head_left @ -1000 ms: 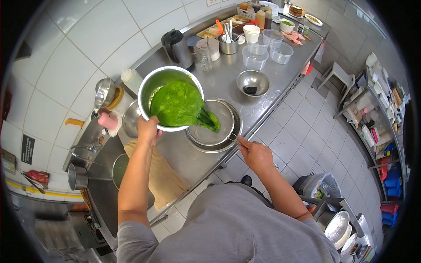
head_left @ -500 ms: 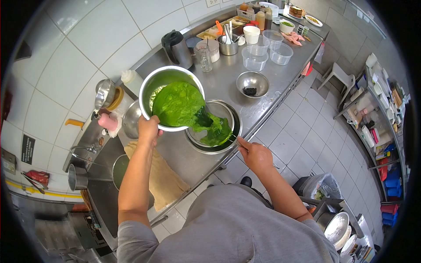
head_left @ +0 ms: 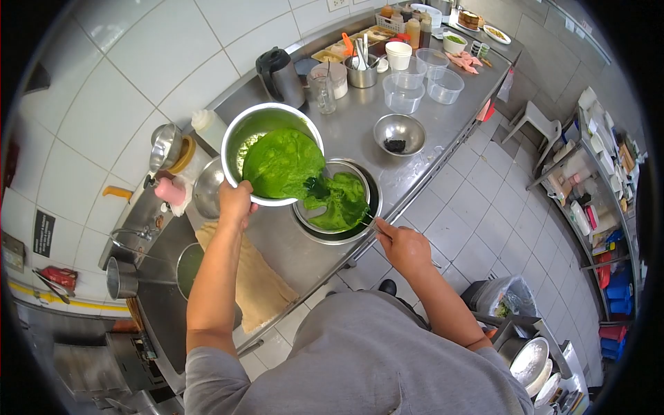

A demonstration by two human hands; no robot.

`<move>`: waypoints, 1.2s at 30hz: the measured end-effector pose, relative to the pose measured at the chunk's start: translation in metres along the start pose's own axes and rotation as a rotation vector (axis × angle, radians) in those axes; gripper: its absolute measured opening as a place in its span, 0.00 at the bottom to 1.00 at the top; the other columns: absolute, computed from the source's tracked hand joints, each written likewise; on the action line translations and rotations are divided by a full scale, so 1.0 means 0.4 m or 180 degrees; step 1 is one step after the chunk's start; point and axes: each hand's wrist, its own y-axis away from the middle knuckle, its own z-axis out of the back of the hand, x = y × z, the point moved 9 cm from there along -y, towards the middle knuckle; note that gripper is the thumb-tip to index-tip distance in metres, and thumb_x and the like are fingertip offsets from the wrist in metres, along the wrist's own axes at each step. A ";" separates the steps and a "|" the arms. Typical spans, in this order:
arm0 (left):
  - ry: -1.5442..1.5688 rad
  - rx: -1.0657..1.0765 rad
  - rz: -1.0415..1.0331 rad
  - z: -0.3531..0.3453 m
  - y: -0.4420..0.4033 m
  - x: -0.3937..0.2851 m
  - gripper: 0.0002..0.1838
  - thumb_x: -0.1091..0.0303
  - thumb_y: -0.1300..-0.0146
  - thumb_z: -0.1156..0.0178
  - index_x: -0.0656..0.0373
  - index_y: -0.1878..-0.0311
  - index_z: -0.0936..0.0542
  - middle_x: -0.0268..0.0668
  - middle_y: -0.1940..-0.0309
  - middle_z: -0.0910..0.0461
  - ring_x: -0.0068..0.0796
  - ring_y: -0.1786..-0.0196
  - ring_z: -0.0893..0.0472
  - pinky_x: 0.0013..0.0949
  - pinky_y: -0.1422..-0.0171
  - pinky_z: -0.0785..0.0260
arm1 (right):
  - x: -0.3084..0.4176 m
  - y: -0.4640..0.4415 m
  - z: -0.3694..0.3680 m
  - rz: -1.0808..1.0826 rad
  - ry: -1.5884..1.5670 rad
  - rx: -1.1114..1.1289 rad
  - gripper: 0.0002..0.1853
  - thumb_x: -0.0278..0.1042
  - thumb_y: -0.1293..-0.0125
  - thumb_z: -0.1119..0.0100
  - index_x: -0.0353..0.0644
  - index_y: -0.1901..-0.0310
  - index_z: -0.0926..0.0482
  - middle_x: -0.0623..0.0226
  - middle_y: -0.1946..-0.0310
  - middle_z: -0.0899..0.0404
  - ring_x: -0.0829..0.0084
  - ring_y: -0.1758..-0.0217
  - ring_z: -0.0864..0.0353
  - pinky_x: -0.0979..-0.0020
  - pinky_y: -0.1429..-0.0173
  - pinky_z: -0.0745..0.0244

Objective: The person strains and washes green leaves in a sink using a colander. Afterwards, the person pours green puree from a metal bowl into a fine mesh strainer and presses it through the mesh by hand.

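My left hand (head_left: 236,203) grips the rim of a metal bowl (head_left: 230,131), tilted to the right over the counter. Bright green liquid (head_left: 282,163) runs over its lip into a round mesh strainer (head_left: 340,166). Under the strainer is a wider metal bowl (head_left: 377,200), its inside mostly hidden. The fingers of my right hand (head_left: 403,243) are wrapped round the strainer's thin handle (head_left: 371,219). Green pulp covers much of the mesh.
A small metal bowl (head_left: 400,135) with something dark stands behind the strainer. Clear plastic tubs (head_left: 403,93), a black jug (head_left: 279,77) and a glass mug (head_left: 322,90) are farther back. A beige cloth (head_left: 259,283) lies beside the sink (head_left: 162,304).
More green liquid has poured from the tilted bowl and spread across the strainer. The bowl has shifted very slightly right; my right hand has hardly moved.
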 end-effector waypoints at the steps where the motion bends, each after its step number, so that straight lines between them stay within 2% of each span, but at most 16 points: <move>1: 0.0010 -0.0015 -0.0005 0.000 -0.002 0.002 0.19 0.76 0.36 0.45 0.60 0.41 0.26 0.35 0.70 0.22 0.23 0.81 0.26 0.27 0.84 0.37 | 0.001 0.000 0.001 0.0004 0.0021 0.0008 0.22 0.51 0.24 0.40 0.67 0.31 0.19 0.55 0.63 0.12 0.53 0.57 0.10 0.52 0.51 0.16; 9: 0.0033 0.0016 -0.0055 -0.005 0.001 -0.003 0.20 0.76 0.37 0.45 0.60 0.40 0.26 0.36 0.69 0.21 0.24 0.81 0.26 0.27 0.84 0.37 | -0.018 0.006 0.011 -0.0011 0.0182 0.0014 0.22 0.52 0.24 0.40 0.67 0.31 0.19 0.55 0.63 0.12 0.53 0.57 0.10 0.52 0.52 0.16; 11: 0.0054 0.0023 -0.0079 -0.010 0.002 -0.008 0.20 0.76 0.37 0.45 0.60 0.41 0.26 0.36 0.70 0.21 0.24 0.81 0.25 0.26 0.84 0.37 | -0.023 0.005 0.014 0.0001 -0.0031 -0.0122 0.20 0.52 0.26 0.37 0.66 0.35 0.15 0.55 0.64 0.11 0.52 0.58 0.11 0.51 0.52 0.17; 23: -0.0036 0.0036 -0.0107 -0.019 0.006 -0.011 0.21 0.76 0.37 0.46 0.59 0.40 0.26 0.35 0.68 0.21 0.24 0.80 0.25 0.26 0.83 0.36 | -0.024 0.010 0.013 -0.0001 0.0049 0.0044 0.21 0.55 0.24 0.41 0.68 0.32 0.18 0.55 0.63 0.10 0.52 0.58 0.10 0.52 0.52 0.16; 27: -0.0026 0.0022 -0.0084 -0.020 0.012 -0.013 0.21 0.76 0.37 0.46 0.59 0.39 0.26 0.36 0.68 0.21 0.24 0.80 0.25 0.26 0.83 0.36 | -0.026 0.012 0.012 -0.0003 -0.0001 0.0041 0.21 0.55 0.24 0.41 0.68 0.32 0.18 0.55 0.63 0.10 0.52 0.58 0.10 0.52 0.52 0.16; 29: -0.0037 0.0021 -0.0086 -0.018 0.011 -0.010 0.21 0.76 0.37 0.46 0.59 0.39 0.26 0.36 0.68 0.21 0.24 0.80 0.25 0.26 0.83 0.36 | -0.026 0.013 0.020 -0.0024 -0.0080 -0.0083 0.20 0.54 0.26 0.37 0.66 0.36 0.15 0.55 0.66 0.11 0.51 0.59 0.10 0.51 0.53 0.17; 36: -0.0010 0.0027 -0.0177 -0.020 0.018 -0.016 0.21 0.76 0.37 0.45 0.60 0.39 0.26 0.37 0.67 0.20 0.25 0.79 0.24 0.27 0.83 0.36 | -0.029 0.013 0.018 -0.0018 -0.0083 -0.0062 0.20 0.54 0.26 0.37 0.67 0.35 0.15 0.56 0.65 0.10 0.51 0.59 0.10 0.52 0.52 0.16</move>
